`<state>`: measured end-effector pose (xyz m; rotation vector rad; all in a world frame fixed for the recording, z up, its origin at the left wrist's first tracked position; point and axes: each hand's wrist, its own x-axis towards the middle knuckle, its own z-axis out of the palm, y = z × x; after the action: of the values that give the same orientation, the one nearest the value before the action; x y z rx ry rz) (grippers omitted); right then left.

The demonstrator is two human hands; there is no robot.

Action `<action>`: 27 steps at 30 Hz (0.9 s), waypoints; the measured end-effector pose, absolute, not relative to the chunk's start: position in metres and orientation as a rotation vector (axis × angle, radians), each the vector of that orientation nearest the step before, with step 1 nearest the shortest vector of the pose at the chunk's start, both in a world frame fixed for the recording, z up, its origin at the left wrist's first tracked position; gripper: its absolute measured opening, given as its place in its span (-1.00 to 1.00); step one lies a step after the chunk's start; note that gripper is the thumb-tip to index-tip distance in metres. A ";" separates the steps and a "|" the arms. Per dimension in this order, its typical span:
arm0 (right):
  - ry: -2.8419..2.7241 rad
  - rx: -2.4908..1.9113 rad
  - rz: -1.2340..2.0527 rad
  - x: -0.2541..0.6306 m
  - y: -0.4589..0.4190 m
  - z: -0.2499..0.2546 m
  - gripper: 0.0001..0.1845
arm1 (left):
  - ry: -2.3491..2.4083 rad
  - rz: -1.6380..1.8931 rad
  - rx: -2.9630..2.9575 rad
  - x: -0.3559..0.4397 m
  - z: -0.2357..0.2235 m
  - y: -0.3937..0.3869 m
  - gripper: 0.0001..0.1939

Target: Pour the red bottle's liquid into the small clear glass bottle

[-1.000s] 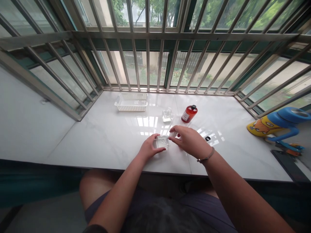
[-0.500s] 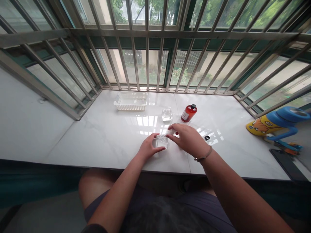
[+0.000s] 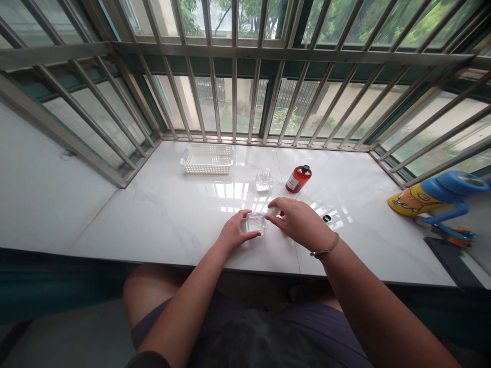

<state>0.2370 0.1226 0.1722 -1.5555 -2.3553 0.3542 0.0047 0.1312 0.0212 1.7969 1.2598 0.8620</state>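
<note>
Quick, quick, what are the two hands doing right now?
Left hand: holding a clear container between thumb and fingers.
Right hand: closed on a small pale piece, too small to make out.

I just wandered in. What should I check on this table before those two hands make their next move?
1. Left hand steadying the near clear container: ok, thumb and fingers are on it.
2. Right hand gripping the small pale piece: ok, pinched between thumb and fingers.
3. Red bottle closed: ok, its black cap is on.
4. Far clear container free of the hands: ok, it stands apart beyond them.
5. Small black ring untouched: ok, neither hand is on it.
6. Liquid level in the near clear container: cannot tell.
</note>
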 end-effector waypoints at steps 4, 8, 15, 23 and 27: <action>-2.160 -1.620 0.298 0.261 0.118 0.194 -0.72 | 1.267 0.851 1.792 0.005 0.022 0.131 -0.21; -2.072 -1.740 0.087 0.298 0.111 0.216 -0.68 | 1.277 0.843 1.791 0.004 0.022 0.131 -0.22; -2.088 -1.817 -0.041 0.330 0.102 0.230 -0.62 | 1.300 0.839 1.807 0.005 0.021 0.131 -0.23; -2.189 -1.794 0.086 0.325 0.110 0.214 -0.70 | 1.302 0.836 1.814 0.005 0.023 0.131 -0.26; -2.144 -1.811 0.068 0.323 0.110 0.212 -0.73 | 1.303 0.843 1.814 0.006 0.023 0.132 -0.26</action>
<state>0.3232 0.1098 0.2124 -1.8112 -2.1440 0.0677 0.0056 0.1315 0.0227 1.8142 1.3028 0.8426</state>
